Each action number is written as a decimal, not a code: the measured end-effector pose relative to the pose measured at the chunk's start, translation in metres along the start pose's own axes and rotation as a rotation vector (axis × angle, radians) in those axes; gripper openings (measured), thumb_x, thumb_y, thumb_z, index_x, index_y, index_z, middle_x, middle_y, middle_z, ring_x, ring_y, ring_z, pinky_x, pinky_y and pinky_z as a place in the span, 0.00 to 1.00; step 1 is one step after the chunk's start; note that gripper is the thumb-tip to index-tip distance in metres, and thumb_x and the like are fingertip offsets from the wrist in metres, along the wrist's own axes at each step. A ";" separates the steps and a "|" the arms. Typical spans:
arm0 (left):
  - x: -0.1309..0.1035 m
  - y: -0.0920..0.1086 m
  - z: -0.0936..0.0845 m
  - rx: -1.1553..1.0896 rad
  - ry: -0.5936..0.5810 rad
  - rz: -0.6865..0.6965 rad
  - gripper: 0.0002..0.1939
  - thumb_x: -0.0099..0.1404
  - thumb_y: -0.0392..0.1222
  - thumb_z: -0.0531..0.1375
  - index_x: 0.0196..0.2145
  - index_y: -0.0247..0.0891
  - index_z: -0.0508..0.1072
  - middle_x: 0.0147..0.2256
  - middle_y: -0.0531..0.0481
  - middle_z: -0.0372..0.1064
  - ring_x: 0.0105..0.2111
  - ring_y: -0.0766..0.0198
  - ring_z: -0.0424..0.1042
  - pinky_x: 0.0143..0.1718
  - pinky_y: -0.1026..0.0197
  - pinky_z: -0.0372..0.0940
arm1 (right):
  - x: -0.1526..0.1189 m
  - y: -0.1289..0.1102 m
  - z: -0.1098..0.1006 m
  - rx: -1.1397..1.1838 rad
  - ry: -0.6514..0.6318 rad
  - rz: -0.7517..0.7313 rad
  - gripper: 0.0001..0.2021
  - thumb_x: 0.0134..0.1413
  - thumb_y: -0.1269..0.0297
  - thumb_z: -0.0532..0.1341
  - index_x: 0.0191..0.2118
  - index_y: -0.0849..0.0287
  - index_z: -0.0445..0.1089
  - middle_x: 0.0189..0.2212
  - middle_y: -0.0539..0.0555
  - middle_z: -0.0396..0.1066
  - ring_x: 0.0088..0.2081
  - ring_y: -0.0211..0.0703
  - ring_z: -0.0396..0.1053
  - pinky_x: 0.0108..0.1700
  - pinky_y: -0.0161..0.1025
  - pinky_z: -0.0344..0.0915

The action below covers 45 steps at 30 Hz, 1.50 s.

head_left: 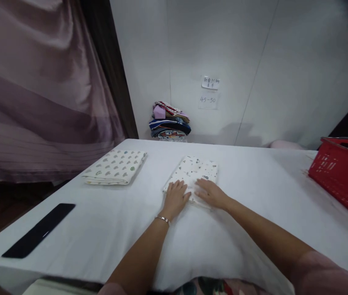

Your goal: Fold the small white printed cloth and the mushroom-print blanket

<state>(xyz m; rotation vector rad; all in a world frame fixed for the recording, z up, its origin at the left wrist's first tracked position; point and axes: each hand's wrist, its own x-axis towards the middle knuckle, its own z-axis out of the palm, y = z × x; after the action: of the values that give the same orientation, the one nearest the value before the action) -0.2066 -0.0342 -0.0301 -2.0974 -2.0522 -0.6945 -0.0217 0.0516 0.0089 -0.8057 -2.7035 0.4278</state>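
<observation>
A white cloth with small dark prints (189,169), folded into a flat rectangle, lies on the white-covered table (115,229) in front of me. My left hand (176,197) rests palm down on its near left part, fingers stretched out, with a bracelet at the wrist. On the near right part lies my right hand (212,193), also flat with fingers extended. Neither hand grips the cloth. Over to the left sits a second folded white cloth (115,166), printed with grey shapes and a few green ones.
A flat black strip (40,231) lies at the table's left front. At the right edge stands a red plastic basket (342,176). A stack of folded clothes (170,123) is beyond the far edge, by the wall. A pinkish curtain (47,90) hangs at the left.
</observation>
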 end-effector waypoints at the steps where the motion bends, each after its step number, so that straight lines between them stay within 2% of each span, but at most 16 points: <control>1: 0.000 0.000 0.000 0.001 0.003 0.000 0.18 0.66 0.47 0.49 0.51 0.41 0.67 0.56 0.45 0.61 0.59 0.53 0.54 0.59 0.44 0.45 | 0.013 -0.001 -0.004 -0.008 0.017 0.041 0.28 0.59 0.48 0.47 0.59 0.59 0.59 0.60 0.59 0.56 0.61 0.50 0.51 0.60 0.49 0.48; 4: 0.000 -0.001 0.001 0.017 0.007 0.011 0.18 0.67 0.47 0.49 0.51 0.40 0.66 0.56 0.45 0.61 0.59 0.53 0.54 0.59 0.45 0.45 | 0.051 0.004 -0.011 -0.079 0.014 0.168 0.30 0.59 0.49 0.47 0.61 0.63 0.55 0.63 0.62 0.48 0.63 0.51 0.43 0.61 0.49 0.42; 6: 0.000 -0.002 0.002 0.032 0.003 0.014 0.18 0.67 0.47 0.48 0.51 0.40 0.67 0.56 0.45 0.60 0.59 0.54 0.54 0.59 0.45 0.45 | 0.070 0.016 -0.009 -0.144 0.010 0.276 0.32 0.59 0.49 0.47 0.62 0.66 0.50 0.64 0.63 0.42 0.65 0.53 0.37 0.62 0.49 0.39; 9: 0.000 -0.003 0.003 0.035 -0.008 0.008 0.19 0.67 0.47 0.48 0.51 0.40 0.67 0.56 0.46 0.61 0.58 0.54 0.54 0.60 0.46 0.45 | 0.080 0.044 0.002 -0.229 0.009 0.482 0.34 0.59 0.49 0.47 0.63 0.69 0.46 0.65 0.65 0.37 0.65 0.54 0.33 0.61 0.50 0.35; 12: 0.001 -0.004 0.004 0.019 -0.012 -0.005 0.18 0.67 0.47 0.48 0.51 0.41 0.67 0.55 0.47 0.62 0.58 0.55 0.56 0.59 0.46 0.46 | 0.077 0.071 0.017 -0.253 -0.006 0.614 0.36 0.58 0.46 0.44 0.63 0.70 0.47 0.64 0.65 0.40 0.64 0.55 0.35 0.61 0.52 0.36; 16: 0.003 -0.004 0.005 0.004 -0.014 -0.022 0.18 0.67 0.47 0.48 0.51 0.41 0.67 0.55 0.47 0.62 0.58 0.55 0.56 0.60 0.46 0.45 | 0.075 0.084 0.026 -0.266 -0.005 0.610 0.37 0.58 0.43 0.41 0.63 0.69 0.48 0.64 0.64 0.41 0.64 0.54 0.35 0.60 0.53 0.37; 25: 0.002 0.000 0.001 -0.011 -0.037 -0.031 0.19 0.67 0.47 0.47 0.51 0.41 0.66 0.56 0.47 0.61 0.58 0.55 0.54 0.60 0.45 0.43 | 0.079 0.096 0.015 -0.258 -0.029 0.653 0.36 0.59 0.45 0.39 0.63 0.68 0.46 0.65 0.63 0.38 0.64 0.54 0.33 0.60 0.53 0.40; 31: 0.000 0.003 -0.002 -0.037 -0.039 -0.047 0.18 0.67 0.47 0.48 0.51 0.40 0.66 0.56 0.46 0.61 0.58 0.55 0.54 0.60 0.45 0.43 | 0.078 0.103 0.018 -0.227 0.002 0.614 0.31 0.59 0.47 0.42 0.61 0.62 0.52 0.63 0.63 0.44 0.64 0.55 0.37 0.58 0.55 0.45; 33: 0.000 0.004 -0.002 -0.053 -0.032 -0.047 0.18 0.67 0.47 0.49 0.50 0.40 0.67 0.55 0.47 0.61 0.58 0.55 0.55 0.61 0.45 0.42 | 0.078 0.104 0.017 -0.141 0.048 0.616 0.29 0.59 0.48 0.44 0.59 0.60 0.55 0.62 0.63 0.46 0.63 0.54 0.39 0.58 0.53 0.47; 37: 0.000 0.002 -0.003 -0.126 0.007 -0.065 0.16 0.66 0.47 0.49 0.48 0.41 0.68 0.55 0.48 0.63 0.58 0.56 0.55 0.61 0.46 0.43 | 0.065 0.101 0.019 0.063 0.190 0.687 0.31 0.57 0.52 0.49 0.61 0.67 0.52 0.64 0.64 0.42 0.64 0.54 0.37 0.62 0.47 0.43; 39: 0.002 -0.004 -0.005 -0.155 0.062 -0.120 0.16 0.67 0.46 0.48 0.47 0.41 0.69 0.54 0.48 0.63 0.58 0.57 0.55 0.60 0.47 0.44 | 0.050 0.094 0.025 0.180 0.231 0.703 0.33 0.55 0.53 0.51 0.62 0.67 0.50 0.65 0.63 0.40 0.65 0.52 0.37 0.63 0.45 0.41; 42: 0.005 -0.022 -0.008 -0.176 0.166 -0.290 0.17 0.66 0.46 0.49 0.48 0.39 0.70 0.55 0.46 0.61 0.57 0.57 0.56 0.59 0.50 0.48 | 0.023 0.076 0.036 0.395 0.301 0.698 0.35 0.50 0.53 0.55 0.63 0.63 0.50 0.65 0.60 0.38 0.64 0.52 0.41 0.63 0.44 0.43; 45: 0.007 -0.036 -0.011 -0.257 0.146 -0.495 0.19 0.65 0.45 0.50 0.49 0.36 0.69 0.53 0.43 0.64 0.53 0.58 0.62 0.54 0.55 0.56 | 0.003 0.059 0.048 0.498 0.331 0.673 0.35 0.47 0.56 0.57 0.62 0.60 0.53 0.66 0.59 0.36 0.64 0.51 0.42 0.62 0.44 0.45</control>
<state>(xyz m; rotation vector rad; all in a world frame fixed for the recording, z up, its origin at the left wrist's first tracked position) -0.2446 -0.0297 -0.0260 -1.5789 -2.5284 -1.1936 -0.0128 0.0912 -0.0551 -1.4493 -1.8457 0.9601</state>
